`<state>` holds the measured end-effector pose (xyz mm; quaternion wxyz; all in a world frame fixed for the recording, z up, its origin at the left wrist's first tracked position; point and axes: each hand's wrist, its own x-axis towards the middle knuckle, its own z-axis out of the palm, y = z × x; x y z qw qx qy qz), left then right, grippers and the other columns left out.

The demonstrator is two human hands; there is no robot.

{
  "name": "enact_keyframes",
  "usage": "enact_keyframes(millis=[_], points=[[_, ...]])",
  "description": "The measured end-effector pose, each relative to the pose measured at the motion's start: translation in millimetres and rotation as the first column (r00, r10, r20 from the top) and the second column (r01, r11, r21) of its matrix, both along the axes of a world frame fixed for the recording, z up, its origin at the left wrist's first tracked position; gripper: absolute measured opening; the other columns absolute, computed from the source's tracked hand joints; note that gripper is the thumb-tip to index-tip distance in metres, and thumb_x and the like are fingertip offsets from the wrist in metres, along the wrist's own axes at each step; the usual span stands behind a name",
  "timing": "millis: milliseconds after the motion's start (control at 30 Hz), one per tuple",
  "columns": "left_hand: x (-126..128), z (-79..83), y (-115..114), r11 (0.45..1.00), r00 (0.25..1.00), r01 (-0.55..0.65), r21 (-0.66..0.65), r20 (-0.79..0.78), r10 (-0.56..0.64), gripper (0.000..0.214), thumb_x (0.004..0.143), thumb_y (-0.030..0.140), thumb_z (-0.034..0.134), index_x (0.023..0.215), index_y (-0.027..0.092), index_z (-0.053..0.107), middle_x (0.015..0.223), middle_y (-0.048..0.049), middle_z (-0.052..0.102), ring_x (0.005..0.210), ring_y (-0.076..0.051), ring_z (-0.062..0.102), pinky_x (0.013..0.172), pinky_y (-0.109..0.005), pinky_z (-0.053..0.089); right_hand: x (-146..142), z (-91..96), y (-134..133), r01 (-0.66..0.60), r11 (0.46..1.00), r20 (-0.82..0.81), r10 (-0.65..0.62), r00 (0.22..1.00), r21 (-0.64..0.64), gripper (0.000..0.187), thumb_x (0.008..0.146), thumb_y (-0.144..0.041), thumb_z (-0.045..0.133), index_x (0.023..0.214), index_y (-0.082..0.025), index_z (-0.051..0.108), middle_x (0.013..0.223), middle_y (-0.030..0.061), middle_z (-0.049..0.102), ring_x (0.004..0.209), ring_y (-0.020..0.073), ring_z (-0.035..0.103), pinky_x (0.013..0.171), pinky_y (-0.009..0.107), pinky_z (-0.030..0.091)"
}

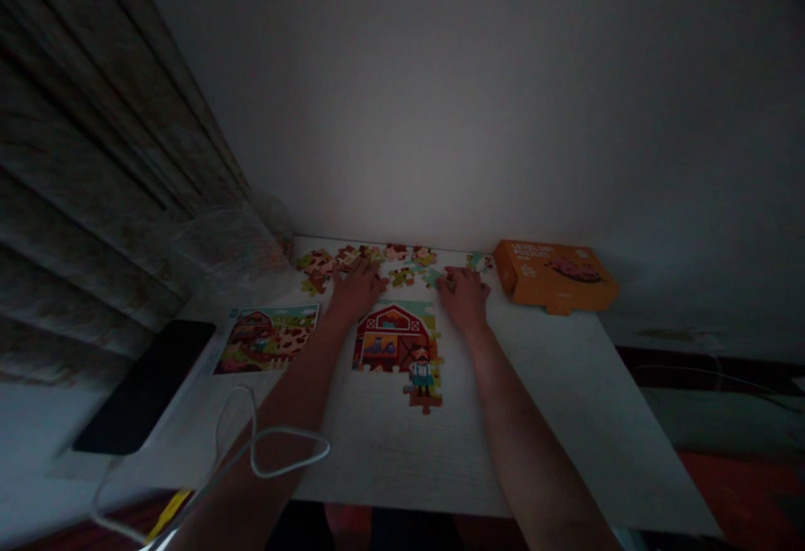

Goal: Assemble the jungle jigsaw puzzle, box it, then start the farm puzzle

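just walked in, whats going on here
A person has both bare hands on a white table, at loose jigsaw pieces. The left hand lies flat beside them, and the right hand touches one. Nearer the person lies a part-built red barn puzzle, with a printed farm picture to its left and an orange box farther right.

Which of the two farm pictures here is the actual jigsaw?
The partly built jigsaw between the left hand and right hand: ragged piece edges, unlike the intact rectangular printed card farther left.
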<state>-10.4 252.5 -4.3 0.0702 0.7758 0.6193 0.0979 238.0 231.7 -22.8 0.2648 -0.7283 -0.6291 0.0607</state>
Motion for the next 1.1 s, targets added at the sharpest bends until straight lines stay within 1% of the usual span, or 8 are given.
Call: enact_keyframes(millis=[167, 300, 433, 700, 800, 867, 967, 1100], points=[[2.6, 0.6, 0.7, 0.997, 0.997, 0.069, 0.025, 0.041, -0.070, 0.042, 0.107, 0.039, 0.037, 0.135, 0.027, 0.067, 0.154, -0.0115, 0.056, 0.146, -0.027, 0.047, 0.127, -0.066, 0.011, 1.8, -2.2, 3.5, -0.147, 0.988, -0.140, 0.154, 0.978, 0.056, 0.036, 0.094, -0.028, 0.054, 0.125, -0.019, 0.069, 0.127, 0.0135, 0.069, 0.120, 0.0262, 0.061, 0.107, 0.043, 0.043], [4.8, 3.5, -2.0, 0.997, 0.996, 0.080, 0.009, 0.050, -0.080, 0.043, 0.108, 0.043, 0.036, 0.136, 0.031, 0.067, 0.166, -0.0097, 0.041, 0.152, -0.030, 0.038, 0.124, -0.070, 0.013, 2.2, -6.9, 7.6, -0.213, 0.969, -0.225, 0.237, 0.945, 0.126, 0.039, 0.093, -0.020, 0.046, 0.124, -0.018, 0.069, 0.132, 0.0123, 0.067, 0.121, 0.0215, 0.062, 0.106, 0.036, 0.047], [6.5, 4.2, -5.2, 0.996, 0.996, 0.084, -0.033, 0.032, -0.083, 0.045, 0.108, 0.046, 0.035, 0.140, 0.035, 0.064, 0.164, -0.0086, 0.044, 0.152, -0.031, 0.038, 0.123, -0.073, 0.011, 3.1, -8.8, 8.9, -0.178, 0.978, -0.151, 0.193, 0.970, 0.109, 0.033, 0.094, -0.023, 0.049, 0.116, -0.018, 0.073, 0.129, 0.0135, 0.069, 0.122, 0.0231, 0.062, 0.108, 0.037, 0.046], [-0.3, 4.2, -4.4, 0.984, 0.987, -0.163, 0.074, 0.022, 0.162, 0.040, 0.105, 0.042, 0.041, 0.130, 0.029, 0.070, 0.154, -0.0125, 0.055, 0.143, -0.034, 0.047, 0.122, -0.071, 0.018, 7.2, -7.1, 2.2, 0.004, 0.999, -0.015, -0.003, 1.000, 0.035, 0.034, 0.099, -0.036, 0.051, 0.116, -0.021, 0.075, 0.135, 0.0139, 0.069, 0.126, 0.0290, 0.059, 0.111, 0.048, 0.038], [-0.1, 7.3, -3.4, 0.970, 0.977, -0.213, 0.114, 0.048, 0.209, 0.035, 0.103, 0.042, 0.046, 0.121, 0.027, 0.073, 0.147, -0.0123, 0.061, 0.139, -0.035, 0.050, 0.121, -0.063, 0.028, 8.1, -5.0, 0.1, 0.045, 0.997, -0.032, -0.043, 0.999, 0.066, 0.034, 0.099, -0.037, 0.050, 0.113, -0.020, 0.076, 0.134, 0.0143, 0.069, 0.126, 0.0296, 0.058, 0.110, 0.048, 0.038], [2.9, 10.7, -3.3, 0.971, 0.980, -0.193, 0.142, 0.081, 0.183, 0.032, 0.101, 0.041, 0.050, 0.116, 0.024, 0.073, 0.137, -0.0131, 0.066, 0.131, -0.033, 0.057, 0.117, -0.053, 0.037, 6.5, -1.8, 0.6, 0.030, 0.994, -0.051, -0.025, 0.998, 0.107, 0.034, 0.099, -0.036, 0.051, 0.113, -0.018, 0.075, 0.131, 0.0157, 0.070, 0.122, 0.0291, 0.060, 0.109, 0.045, 0.041], [9.4, 17.3, -5.2, 0.988, 0.988, -0.121, 0.091, 0.111, 0.111, 0.029, 0.101, 0.039, 0.052, 0.110, 0.021, 0.072, 0.114, -0.0120, 0.073, 0.111, -0.028, 0.067, 0.100, -0.039, 0.049, -3.4, 5.5, 6.5, -0.091, 0.985, -0.050, 0.099, 0.994, 0.143, 0.032, 0.099, -0.033, 0.053, 0.116, -0.016, 0.074, 0.123, 0.0153, 0.072, 0.118, 0.0273, 0.062, 0.107, 0.041, 0.044], [14.5, 23.8, -9.2, 0.995, 0.994, -0.090, -0.038, 0.055, 0.092, 0.037, 0.103, 0.047, 0.046, 0.098, 0.022, 0.074, 0.094, -0.0092, 0.077, 0.095, -0.026, 0.072, 0.083, -0.034, 0.052, -30.6, 14.9, 24.2, -0.259, 0.965, 0.002, 0.260, 0.966, 0.041, 0.034, 0.103, -0.029, 0.047, 0.127, -0.022, 0.070, 0.133, 0.0115, 0.069, 0.127, 0.0263, 0.060, 0.111, 0.043, 0.043]])
